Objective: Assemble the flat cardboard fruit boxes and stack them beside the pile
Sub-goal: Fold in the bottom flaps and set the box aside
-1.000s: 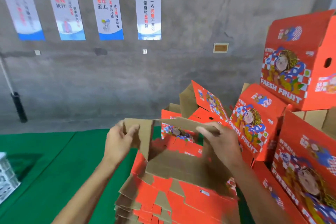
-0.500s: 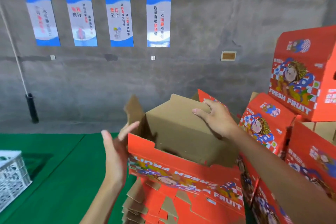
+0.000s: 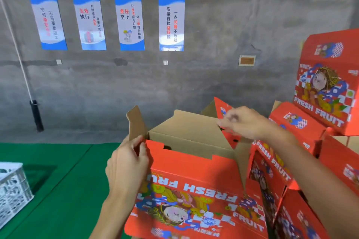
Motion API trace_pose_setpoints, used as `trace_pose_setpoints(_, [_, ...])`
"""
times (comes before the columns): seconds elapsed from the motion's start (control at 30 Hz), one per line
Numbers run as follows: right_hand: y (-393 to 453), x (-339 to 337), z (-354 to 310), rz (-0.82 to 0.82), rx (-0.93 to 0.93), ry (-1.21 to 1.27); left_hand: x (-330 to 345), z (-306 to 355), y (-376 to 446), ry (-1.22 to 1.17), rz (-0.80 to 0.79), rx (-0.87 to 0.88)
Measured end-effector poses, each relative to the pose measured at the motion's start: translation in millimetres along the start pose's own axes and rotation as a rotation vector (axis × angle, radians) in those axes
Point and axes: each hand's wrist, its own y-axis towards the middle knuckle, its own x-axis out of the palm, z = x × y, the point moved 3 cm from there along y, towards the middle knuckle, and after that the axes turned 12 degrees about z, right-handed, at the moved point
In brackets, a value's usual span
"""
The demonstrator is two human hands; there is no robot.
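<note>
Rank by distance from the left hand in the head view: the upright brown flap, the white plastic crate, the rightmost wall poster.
1. Upright brown flap: pinched by the left hand.
2. White plastic crate: on the floor, far left.
3. Rightmost wall poster: high on the back wall.

Cardboard box (image 3: 194,186) printed red outside, plain matt brown inside.
</note>
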Motion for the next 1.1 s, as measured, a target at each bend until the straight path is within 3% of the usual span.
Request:
trace_pose_setpoints(0.03, [0.3,-3.9,10.0,0.0,0.052,-0.234,0.5,1.3,0.2,0.03,-0.035,-0.01])
trace_pose_setpoints(0.1, [-3.8,-5.5,25.1,-0.02,0.126,-0.315,0.6,5.1,2.1,0.089,-0.086,0.028])
trace_pose_setpoints(0.23, [-12.5,21.3,15.7,-0.047,0.29,0.518,9.9,10.2,7.7,0.085,-0.238,0.174])
trace_pose_setpoints(0.3, [-15.4,37.6,13.0,-0.027,0.277,0.682,12.8,12.0,11.8,0.085,-0.294,0.281])
trace_pose_setpoints(0.4, [-20.1,55.5,26.4,0.121,-0.016,0.655,15.6,11.4,14.3,-0.056,-0.371,0.37])
trace_pose_setpoints(0.5, [-22.3,74.9,38.9,0.242,-0.004,0.632,22.8,3.1,14.4,-0.147,-0.437,0.367])
trace_pose_setpoints(0.6, [-18.4,91.8,31.6,0.322,-0.059,0.242,31.7,-5.4,13.3,-0.077,-0.428,0.404])
trace_pose_setpoints(0.67, [-19.7,98.8,26.0,0.275,-0.171,0.155,35.6,-8.8,8.5,-0.038,-0.431,0.398])
trace_pose_setpoints(0.77, [-28.2,103.8,15.9,0.08,-0.261,0.462,40.1,-18.5,8.7,0.017,-0.373,0.339])
trace_pose_setpoints(0.87, [-31.6,112.4,14.0,-0.068,-0.206,0.539,44.3,-28.2,13.0,-0.005,-0.309,0.258])
trace_pose_setpoints(1.03, [-25.6,121.3,27.4,-0.13,-0.1,0.229,55.8,-23.3,2.2,0.01,-0.369,0.313])
trace_pose_setpoints(1.1, [-23.0,125.2,22.9,-0.069,-0.143,-0.053,60.0,-23.5,-0.6,0.023,-0.415,0.33])
